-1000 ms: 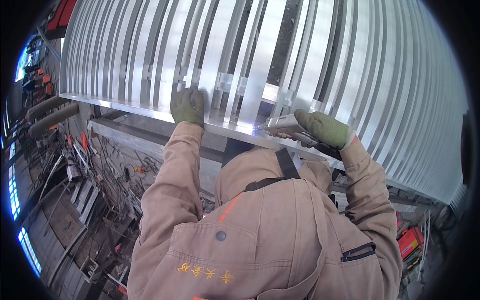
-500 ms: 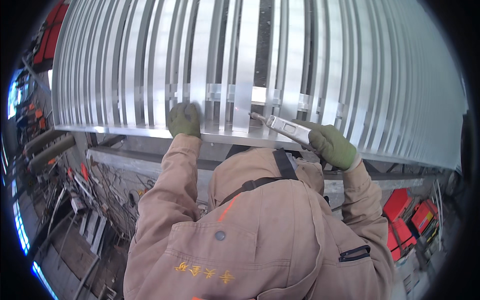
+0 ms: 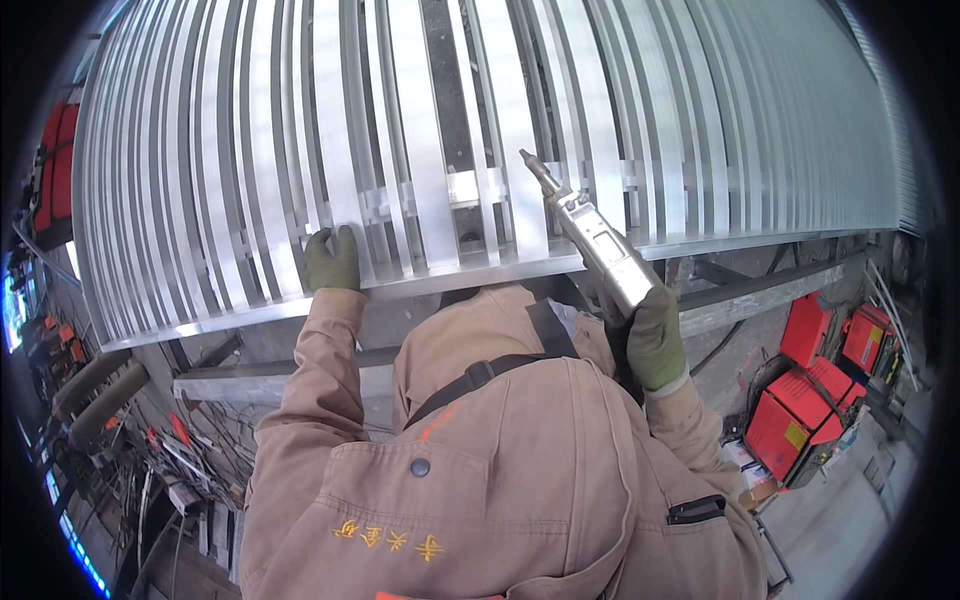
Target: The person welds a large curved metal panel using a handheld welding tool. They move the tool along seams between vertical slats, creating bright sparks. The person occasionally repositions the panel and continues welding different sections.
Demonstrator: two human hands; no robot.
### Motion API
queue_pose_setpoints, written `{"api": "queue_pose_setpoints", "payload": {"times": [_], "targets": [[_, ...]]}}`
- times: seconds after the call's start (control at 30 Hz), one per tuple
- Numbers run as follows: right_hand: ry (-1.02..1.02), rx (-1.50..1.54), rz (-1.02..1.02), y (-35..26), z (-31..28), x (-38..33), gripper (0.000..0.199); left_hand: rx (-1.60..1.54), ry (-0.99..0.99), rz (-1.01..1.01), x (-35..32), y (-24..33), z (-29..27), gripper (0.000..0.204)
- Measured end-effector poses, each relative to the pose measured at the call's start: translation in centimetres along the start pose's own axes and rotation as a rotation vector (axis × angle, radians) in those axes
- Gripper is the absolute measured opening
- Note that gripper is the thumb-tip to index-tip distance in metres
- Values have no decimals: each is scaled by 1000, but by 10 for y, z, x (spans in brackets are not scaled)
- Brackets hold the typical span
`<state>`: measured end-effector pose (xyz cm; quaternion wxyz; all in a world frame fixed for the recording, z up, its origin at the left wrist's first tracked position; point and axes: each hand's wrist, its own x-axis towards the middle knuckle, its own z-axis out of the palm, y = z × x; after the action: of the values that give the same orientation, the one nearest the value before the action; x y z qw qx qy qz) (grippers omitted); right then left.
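Firstly, left hand (image 3: 335, 262), green-gloved: forearm reaching forward, fingers bent over slats beside the near rail (image 3: 480, 277); whether it grips one cannot be told. Next, slatted metal panel (image 3: 513, 120), spread ahead of both hands: presumably stiff, slick, awkwardly broad; best held by that rail. Then, handheld tool (image 3: 615, 265), slanting over the panel's near edge, nozzle (image 3: 537, 172) forward and leftward: likely rigid, moderately heavy; hold at rear, clear of tip. Lastly, right hand (image 3: 655, 342), green-gloved: wrapped around the tool's rear, wrist lower than the nozzle.
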<state>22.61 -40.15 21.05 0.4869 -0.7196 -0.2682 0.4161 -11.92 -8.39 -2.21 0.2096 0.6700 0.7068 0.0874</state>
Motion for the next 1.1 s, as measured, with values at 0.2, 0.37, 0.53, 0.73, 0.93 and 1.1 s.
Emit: {"api": "queue_pose_setpoints", "payload": {"times": [0.2,0.37,0.53,0.73,0.93,1.1], "targets": [[38,-36,-52,-4,-3,0,90,-46,-52,617,4,102,27,53],[30,-75,2,-19,-16,5,108,144,-196,881,-3,188,62,49],[61,18,126,-5,-37,-3,113,501,-384,852,-2,227,87,77],[126,39,33,28,-47,-9,81,570,-542,716,-8,244,93,80],[125,14,91,26,-40,-1,94,538,-482,729,-7,241,96,75],[80,21,62,24,-41,0,102,491,-432,772,-6,233,106,71]]}}
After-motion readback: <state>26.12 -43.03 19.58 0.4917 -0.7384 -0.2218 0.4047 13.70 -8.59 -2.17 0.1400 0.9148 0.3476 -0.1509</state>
